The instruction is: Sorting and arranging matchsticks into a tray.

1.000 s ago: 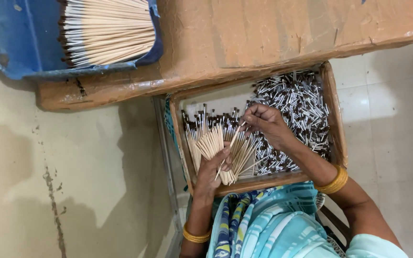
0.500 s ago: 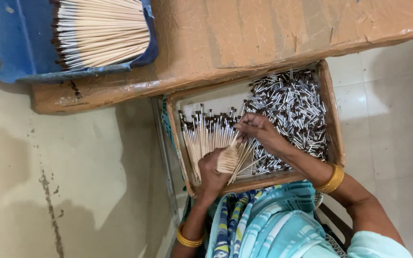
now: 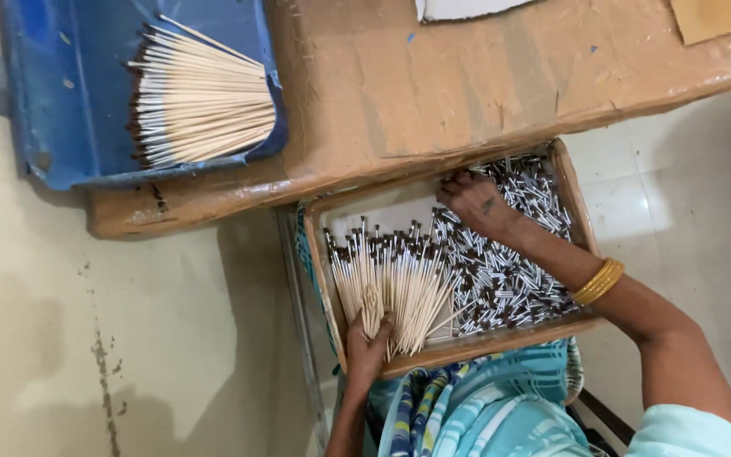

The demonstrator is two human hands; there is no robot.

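Note:
A shallow wooden tray [image 3: 573,182] rests on my lap, full of small silver and dark tubes [image 3: 513,279]. My left hand [image 3: 367,349] grips a fanned bundle of thin wooden sticks with dark tips [image 3: 395,279] at the tray's near left. My right hand [image 3: 471,199] reaches to the tray's far side, fingers down among the silver tubes; whether it has pinched one I cannot see. A gold bangle [image 3: 599,281] sits on my right wrist.
A brown cardboard-covered board [image 3: 467,76] lies beyond the tray. On its left a blue tray [image 3: 69,93] holds a second pile of dark-tipped sticks [image 3: 200,97]. Pale tiled floor [image 3: 86,338] lies to the left and right. My teal patterned clothing [image 3: 484,406] is below.
My right hand has left the stick bundle and moved to the far side of the tray among the silver tubes. My left hand has lowered the bundle toward the tray's near edge.

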